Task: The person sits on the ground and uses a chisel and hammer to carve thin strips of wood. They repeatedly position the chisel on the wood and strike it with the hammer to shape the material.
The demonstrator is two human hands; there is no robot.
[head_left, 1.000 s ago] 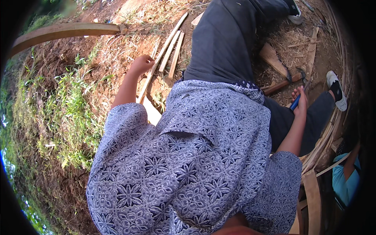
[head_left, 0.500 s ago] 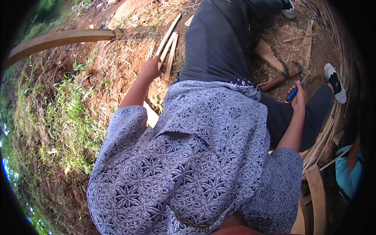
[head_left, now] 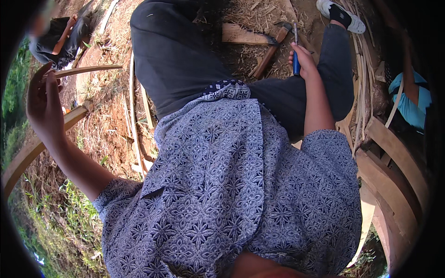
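Note:
Raised at the far left, my left hand pinches one end of a thin wooden strip between thumb and fingers. The strip points right, above a thick wooden beam. My right hand rests by my right leg, its fingers wrapped round the blue handle of a chisel. The chisel's narrow metal blade points away from me. Just left of it on the ground lies a hammer-like tool with a wooden handle and dark metal head. A short plank lies beside that head.
Long wooden strips lie on the soil left of my legs. Shavings cover the ground ahead. Curved boards and thin strips stand at the right. One person sits far left; another, in turquoise, is at the right edge.
My left hand has risen from the strips on the ground, out to the left, with one strip in it. The chisel stays in my right hand. My view has turned.

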